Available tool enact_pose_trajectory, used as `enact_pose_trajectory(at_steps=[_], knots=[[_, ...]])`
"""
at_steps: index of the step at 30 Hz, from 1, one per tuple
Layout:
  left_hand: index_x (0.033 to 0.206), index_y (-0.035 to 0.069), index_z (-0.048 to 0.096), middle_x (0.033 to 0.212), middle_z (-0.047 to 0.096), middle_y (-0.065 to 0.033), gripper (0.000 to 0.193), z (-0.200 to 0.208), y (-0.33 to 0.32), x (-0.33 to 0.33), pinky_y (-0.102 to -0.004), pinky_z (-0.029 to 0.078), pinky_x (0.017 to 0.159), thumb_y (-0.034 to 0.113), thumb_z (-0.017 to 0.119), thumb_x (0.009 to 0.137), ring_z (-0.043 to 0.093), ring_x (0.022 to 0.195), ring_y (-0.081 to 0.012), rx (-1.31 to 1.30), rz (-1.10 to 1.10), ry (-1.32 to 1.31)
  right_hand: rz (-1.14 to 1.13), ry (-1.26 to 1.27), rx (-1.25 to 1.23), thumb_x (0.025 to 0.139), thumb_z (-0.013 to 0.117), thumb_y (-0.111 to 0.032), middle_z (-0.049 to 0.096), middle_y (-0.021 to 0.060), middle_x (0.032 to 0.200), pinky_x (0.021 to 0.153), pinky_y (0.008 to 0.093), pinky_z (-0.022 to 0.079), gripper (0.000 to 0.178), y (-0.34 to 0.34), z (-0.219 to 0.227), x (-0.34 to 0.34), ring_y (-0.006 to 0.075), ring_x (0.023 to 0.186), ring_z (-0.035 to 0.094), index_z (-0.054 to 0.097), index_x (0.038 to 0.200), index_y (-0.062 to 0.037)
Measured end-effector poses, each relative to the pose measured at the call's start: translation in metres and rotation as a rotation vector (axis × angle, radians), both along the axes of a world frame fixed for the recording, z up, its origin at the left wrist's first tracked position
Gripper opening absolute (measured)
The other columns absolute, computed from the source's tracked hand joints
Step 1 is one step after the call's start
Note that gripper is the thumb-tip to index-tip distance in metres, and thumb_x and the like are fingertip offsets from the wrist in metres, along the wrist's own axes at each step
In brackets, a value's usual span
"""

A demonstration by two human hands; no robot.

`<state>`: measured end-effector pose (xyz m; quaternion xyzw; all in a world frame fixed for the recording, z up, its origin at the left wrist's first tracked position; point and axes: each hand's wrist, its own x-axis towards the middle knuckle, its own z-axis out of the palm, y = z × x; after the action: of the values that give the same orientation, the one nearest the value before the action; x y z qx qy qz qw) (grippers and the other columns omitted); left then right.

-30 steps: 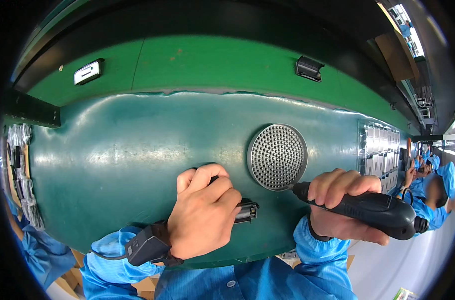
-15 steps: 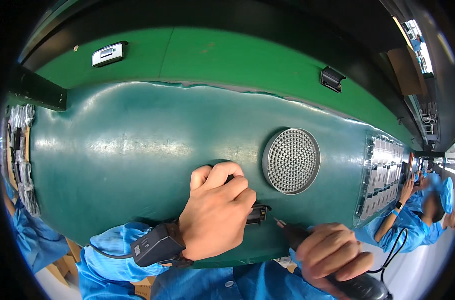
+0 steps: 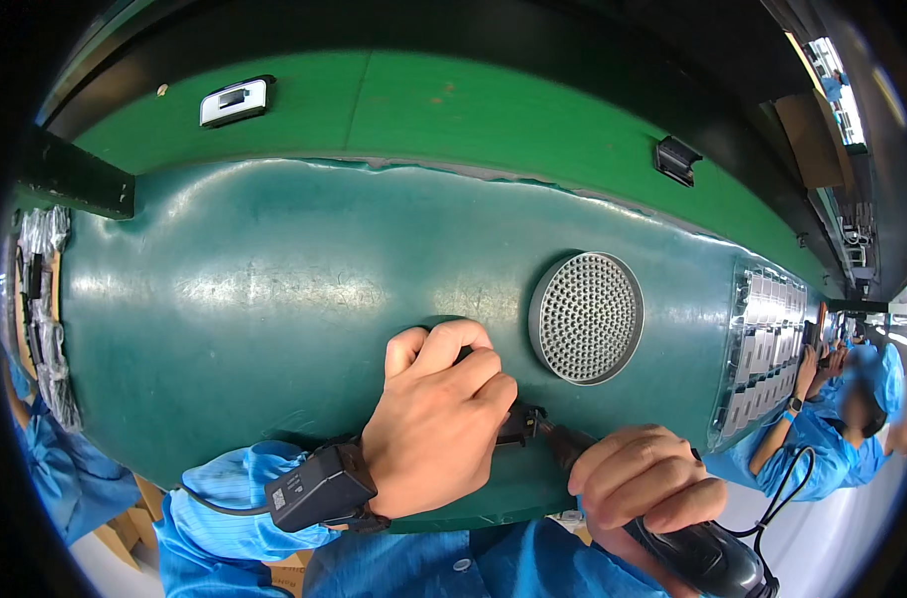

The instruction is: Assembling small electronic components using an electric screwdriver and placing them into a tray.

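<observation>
My left hand [image 3: 438, 414] is closed over a black plastic part [image 3: 518, 427], pressing it to the green work mat. Most of that part is covered by the fingers; only its right end shows. In my right hand [image 3: 643, 478] is a dark corded electric screwdriver [image 3: 697, 558], its nose pointing left. The screwdriver's tip meets the exposed end of the black part, though the exact contact is too dark to make out. Just beyond both hands sits a round grey metal tray [image 3: 536, 339] with a surface of many small round cells.
Along the far side runs a green conveyor belt [image 3: 413, 105] carrying a white-and-black device [image 3: 236, 101] and a black housing [image 3: 678, 160]. A clear tray of grey parts [image 3: 762, 349] stands at the right, near a co-worker in blue [image 3: 822, 439]. Wrapped parts [image 3: 45, 319] lie far left.
The screwdriver has moved left, its tip going from just beside the black part onto its end. Both items on the belt have shifted right. My left hand keeps its hold.
</observation>
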<state>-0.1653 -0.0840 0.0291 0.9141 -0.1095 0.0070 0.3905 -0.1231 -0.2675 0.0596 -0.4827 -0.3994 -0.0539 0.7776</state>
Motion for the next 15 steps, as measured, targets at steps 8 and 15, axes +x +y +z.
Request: enact_pose_trajectory(at_steps=[8,15], knots=[[0.084,0.008,0.067,0.09,0.06,-0.0021,0.022,0.0,0.0,0.001,-0.0446,0.034,0.094,0.007,0.081,0.066,0.054,0.113,-0.0267,-0.004,-0.009,0.004,0.022,-0.021,-0.048,0.091,0.067,-0.066,0.059,0.0087,0.066,0.043,0.0349,0.055,0.064,0.0,-0.01,0.007,0.0202,0.051,0.058,0.05,0.098,-0.0042],[0.085,0.008,0.068,0.09,0.06,-0.0017,0.022,-0.001,-0.003,0.001,-0.0439,0.034,0.095,0.007,0.08,0.067,0.054,0.113,-0.0267,0.011,-0.001,-0.019,0.069,-0.043,-0.03,0.086,0.071,-0.034,0.062,0.0118,0.07,0.047,0.0378,0.055,0.039,-0.004,-0.018,0.008,0.0236,0.053,0.06,0.053,0.097,-0.0014]])
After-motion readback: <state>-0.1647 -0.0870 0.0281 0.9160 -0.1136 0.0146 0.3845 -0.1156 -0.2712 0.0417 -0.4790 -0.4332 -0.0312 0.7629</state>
